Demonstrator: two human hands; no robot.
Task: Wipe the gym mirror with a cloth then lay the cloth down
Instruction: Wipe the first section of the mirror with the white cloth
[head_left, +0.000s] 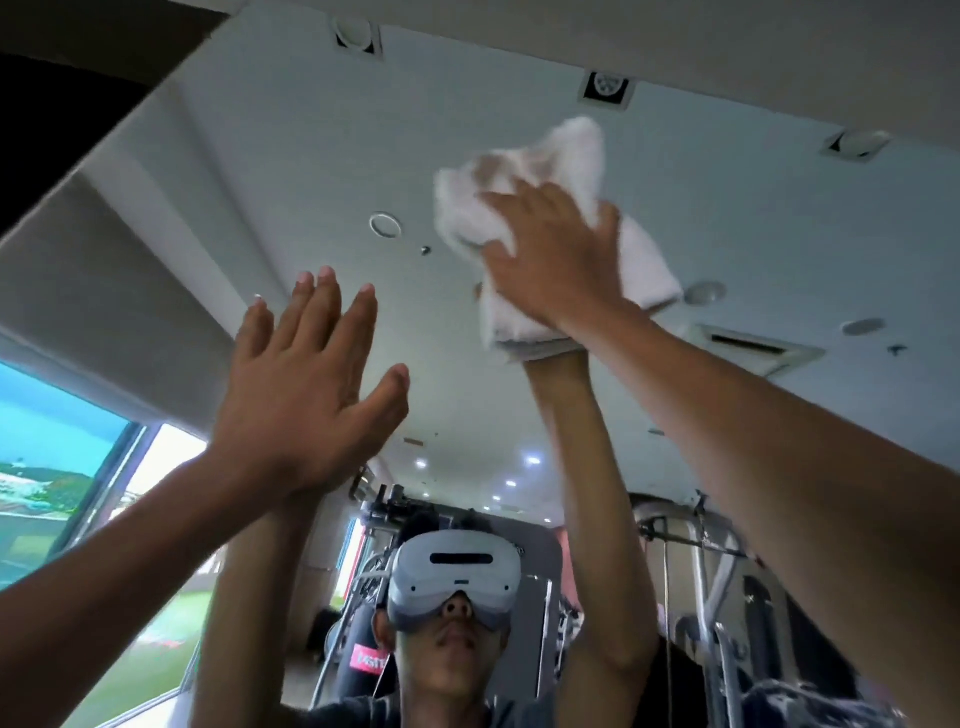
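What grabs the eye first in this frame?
The white cloth high right of centre, pressed flat on the mirror by the right hand. Left of it the left hand is raised, fingers straight. Bottom centre, the reflection shows a grey headset.

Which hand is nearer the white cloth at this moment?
Right. The right hand presses flat on the cloth against the mirror. The left hand is open, lower and to the left, apart from the cloth.
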